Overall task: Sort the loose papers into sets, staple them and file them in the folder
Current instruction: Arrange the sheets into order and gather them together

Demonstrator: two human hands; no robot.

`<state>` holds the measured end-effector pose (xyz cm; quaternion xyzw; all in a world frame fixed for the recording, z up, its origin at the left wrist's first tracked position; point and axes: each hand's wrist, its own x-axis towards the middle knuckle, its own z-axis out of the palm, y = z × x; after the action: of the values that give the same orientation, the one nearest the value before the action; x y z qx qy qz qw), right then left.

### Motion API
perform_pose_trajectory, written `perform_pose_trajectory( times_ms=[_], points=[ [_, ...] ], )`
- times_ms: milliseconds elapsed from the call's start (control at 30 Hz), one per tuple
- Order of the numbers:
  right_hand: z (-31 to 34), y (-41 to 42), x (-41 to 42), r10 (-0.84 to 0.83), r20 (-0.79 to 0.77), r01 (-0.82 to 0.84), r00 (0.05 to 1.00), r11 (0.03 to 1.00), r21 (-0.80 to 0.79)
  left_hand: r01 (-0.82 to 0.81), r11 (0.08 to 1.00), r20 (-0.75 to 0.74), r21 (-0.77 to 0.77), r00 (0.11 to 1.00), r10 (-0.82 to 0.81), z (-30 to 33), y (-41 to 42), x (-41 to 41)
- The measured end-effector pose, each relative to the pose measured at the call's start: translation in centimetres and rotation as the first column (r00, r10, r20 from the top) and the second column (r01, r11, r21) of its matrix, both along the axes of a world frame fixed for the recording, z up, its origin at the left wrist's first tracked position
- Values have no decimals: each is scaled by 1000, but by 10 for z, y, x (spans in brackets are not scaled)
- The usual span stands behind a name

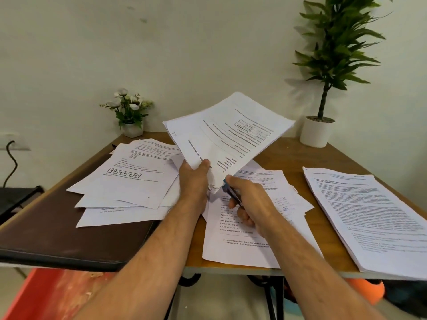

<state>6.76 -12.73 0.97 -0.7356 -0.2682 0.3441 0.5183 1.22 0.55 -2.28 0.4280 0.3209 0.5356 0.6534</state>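
Wooden table (286, 155); left hand (193, 179) gripping raised paper set (228, 135), right hand (250, 204) fingers around stapler (233, 194).

We take this for a home desk corner: wooden table (286, 146) against a plain wall (184, 54), potted plants (328, 65), scattered papers (129, 176).

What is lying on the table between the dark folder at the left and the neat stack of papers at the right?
In the head view, loose papers lie scattered between the folder and the neat stack, some overlapping the folder. Both forearms cross above them.
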Motion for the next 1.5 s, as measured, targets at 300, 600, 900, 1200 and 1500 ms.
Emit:
perform_pose_trajectory(
  times_ms=[300,600,900,1200,1500],
  points=[
    [9,0,6,62,-72,-61,995,998,12,-75,983,-99,167,991,93,1,-5,-1],
    [15,2,15,72,-94,-74,993,997,-18,-42,988,-118,150,991,60,2,-8,2],
    [4,5,4,74,-100,-68,992,995,66,-36,983,-144,179,988,62,1,-8,0],
    [-1,6,2,81,-154,-68,985,994,88,-39,980,-185,194,980,76,2,-10,-2],
    [-2,5,2,54,-170,-38,984,994,100,-46,974,-190,224,978,90,4,-14,-5]
  ],
)
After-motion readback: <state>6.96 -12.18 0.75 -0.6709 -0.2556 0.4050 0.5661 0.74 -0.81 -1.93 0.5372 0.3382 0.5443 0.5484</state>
